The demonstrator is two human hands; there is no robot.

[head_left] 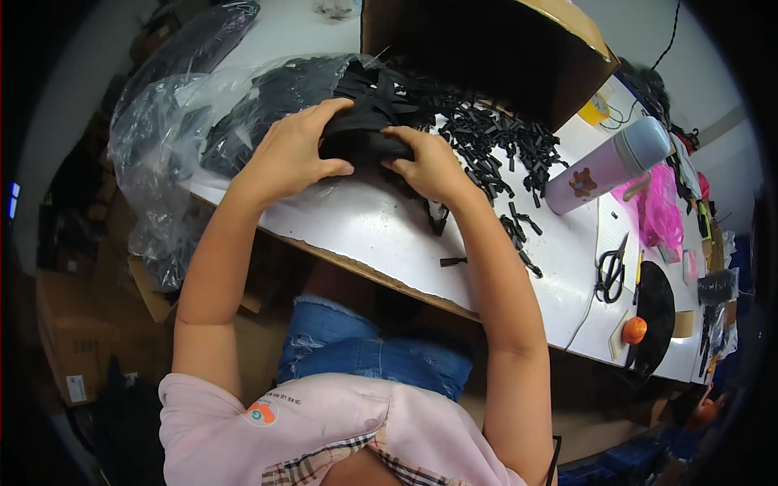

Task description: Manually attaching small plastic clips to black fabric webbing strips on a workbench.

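A bundle of flat black straps [365, 144] lies at the near edge of a black heap, between my two hands. My left hand [293, 154] curves at the bundle's left side, its thumb and index finger well apart. At the other side, my right hand [429, 164] has thumb and fingers closed on the straps. Behind and left of my hands, a clear plastic bag [182, 121] spills more black straps. Small black plastic clips [498, 134] are strewn right of my right hand, some of them beside my forearm.
An open cardboard box [571, 40] stands behind the clips. To the right are a lilac bottle [604, 166], black-handled scissors [612, 271], a pink plastic bag [660, 206], an orange fruit [634, 330] and a tape roll [596, 108]. The white table's front edge [373, 279] runs before me.
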